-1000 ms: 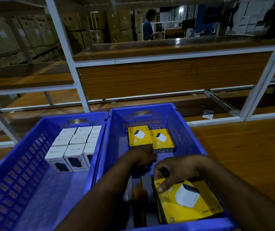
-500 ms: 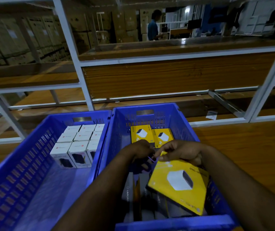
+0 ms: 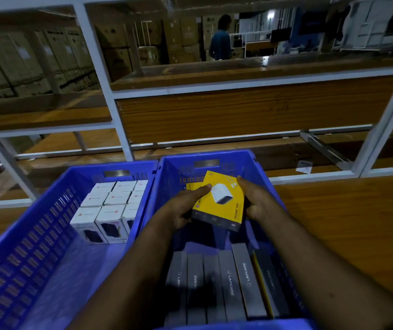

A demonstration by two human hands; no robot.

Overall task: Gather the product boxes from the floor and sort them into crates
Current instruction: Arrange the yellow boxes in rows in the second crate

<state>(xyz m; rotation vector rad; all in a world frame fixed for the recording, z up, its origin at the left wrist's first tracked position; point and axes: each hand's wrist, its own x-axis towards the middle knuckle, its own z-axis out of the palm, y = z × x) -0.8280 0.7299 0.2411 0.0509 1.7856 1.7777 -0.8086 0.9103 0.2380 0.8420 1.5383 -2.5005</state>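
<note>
Centrally, both hands are gripping a yellow charger box (image 3: 221,203) above the right blue crate (image 3: 257,167): the left hand (image 3: 183,208) is curling its fingers (image 3: 202,188) round the box's left edge, the right hand (image 3: 256,201) is clasping its right edge. Below the box, grey Lapcare boxes (image 3: 233,282) are standing on edge in a tight row, filling the near part of that crate, and another yellow box (image 3: 190,186) is peeking out behind the left hand. At centre left, white product boxes (image 3: 112,208) are sitting packed against the far wall of the left blue crate (image 3: 24,258), whose near floor is lying bare. Both crates are standing side by side, walls touching, with slotted plastic sides. Wooden floor (image 3: 345,222) is spreading open at the right. Across the top, a white metal rack (image 3: 109,75) with wooden shelves is blocking the way ahead; a small paper slip (image 3: 304,166) is lying at its foot, and a person (image 3: 220,41) is standing far beyond.
</note>
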